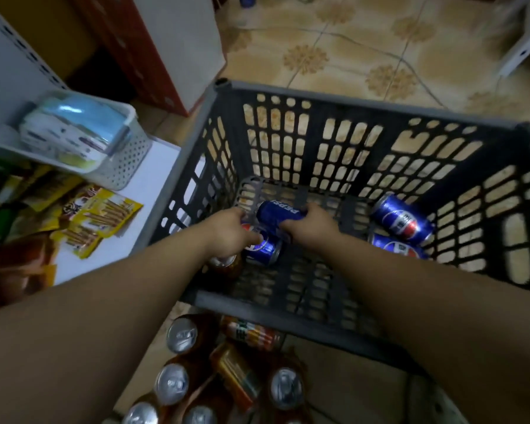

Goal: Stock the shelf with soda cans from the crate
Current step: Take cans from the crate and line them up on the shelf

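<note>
Both my arms reach down into a dark grey slatted crate (380,114) on the floor. My right hand (311,228) grips a blue Pepsi can (277,214) lying on its side near the crate's left wall. My left hand (230,232) grips a second blue Pepsi can (265,247) just below it. A brown can (225,266) lies partly hidden under my left wrist. Two more blue Pepsi cans, one (403,220) above the other (395,247), lie at the crate's right side. The white shelf (162,166) is to the left.
On the shelf stand a white perforated basket (117,166) of packets and yellow snack packs (101,218). Several brown and orange cans (181,332) stand and lie below the crate's near rim. A red and white box (172,47) stands behind the shelf on the tiled floor.
</note>
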### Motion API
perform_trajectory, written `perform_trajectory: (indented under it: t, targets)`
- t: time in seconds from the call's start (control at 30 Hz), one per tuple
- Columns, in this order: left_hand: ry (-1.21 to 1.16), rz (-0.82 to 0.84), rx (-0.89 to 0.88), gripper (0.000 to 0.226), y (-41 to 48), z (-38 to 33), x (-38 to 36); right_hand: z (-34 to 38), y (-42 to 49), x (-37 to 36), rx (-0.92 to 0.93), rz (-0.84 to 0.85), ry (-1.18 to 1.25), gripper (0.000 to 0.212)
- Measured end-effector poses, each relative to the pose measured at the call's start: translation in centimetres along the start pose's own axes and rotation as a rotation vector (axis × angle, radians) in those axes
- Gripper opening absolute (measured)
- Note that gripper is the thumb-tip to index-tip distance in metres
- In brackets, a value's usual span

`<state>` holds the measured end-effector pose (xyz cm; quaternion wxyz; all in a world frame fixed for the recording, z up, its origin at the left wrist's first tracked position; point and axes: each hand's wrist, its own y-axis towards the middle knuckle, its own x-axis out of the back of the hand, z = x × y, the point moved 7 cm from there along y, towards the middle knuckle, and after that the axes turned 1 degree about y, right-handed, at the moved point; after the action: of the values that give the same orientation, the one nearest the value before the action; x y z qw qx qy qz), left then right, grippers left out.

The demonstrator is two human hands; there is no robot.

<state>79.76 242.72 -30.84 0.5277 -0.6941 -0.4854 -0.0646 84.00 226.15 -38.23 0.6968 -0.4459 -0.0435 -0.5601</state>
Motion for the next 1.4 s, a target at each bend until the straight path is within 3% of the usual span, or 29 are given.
perform_trajectory:
  t: [0.13,0.23,0.33,0.4,0.5,0.6,0.67,0.73,0.83,0.93,1.0,1.13,1.33,1.4]
  targets:
    - [-0.250,-0.138,0.026,0.056,-6.8,-1.5,3.1,4.1,-8.5,3.9,0.034,-0.002,0.380,0.039]
    - [-0.657,-0.216,0.008,0.036,-14.2,-2.9,6.0,8.5,-16.6,6.1,0.100,0.086,0.579,0.032]
    - [-1.064,-0.209,-0.099,0.028,-23.3,-4.7,8.9,13.2,-25.3,6.7,0.103,0.302,0.803,0.039]
    - [-1.167,-0.288,-0.211,0.029,-29.7,-4.9,11.5,16.3,-31.4,6.5,0.154,0.482,0.848,0.042]
    - [-1.161,-0.523,-0.304,0.029,-39.2,-3.8,15.0,20.6,-39.7,7.1,0.466,0.458,0.694,0.040]
    - [-1.147,-0.704,-0.330,0.036,-48.5,-2.4,17.3,24.5,-48.3,7.6,0.779,0.306,0.479,0.067]
    - [-1.162,-0.730,-0.382,0.026,-54.1,-1.4,18.4,26.4,-53.4,7.1,0.790,0.375,0.566,0.054]
    - [-1.166,-0.720,-0.442,0.022,-59.4,0.0,19.0,27.5,-57.8,5.8,0.677,0.598,0.716,0.033]
    - [-1.130,-0.797,-0.486,0.028,-66.4,2.7,19.7,29.0,-64.3,3.5,0.650,0.837,0.719,0.040]
    - [-1.133,-0.954,-0.496,0.041,-72.1,5.1,20.7,31.2,-68.8,2.2,0.835,0.721,0.631,0.057]
    - [-1.142,-1.026,-0.508,0.045,-74.7,7.0,21.0,32.6,-71.7,1.3,0.939,0.645,0.538,0.052]
    - [-1.057,-1.029,-0.458,0.055,-77.9,11.3,21.1,35.2,-74.9,-2.5,1.029,0.704,0.351,0.053]
    - [-0.808,-1.266,-0.329,0.085,-81.9,17.6,24.7,41.3,-77.7,-8.3,1.244,0.654,0.139,0.063]
    - [-0.766,-1.324,-0.271,0.085,-82.4,19.8,26.3,43.7,-78.7,-10.1,1.322,0.632,0.100,0.066]
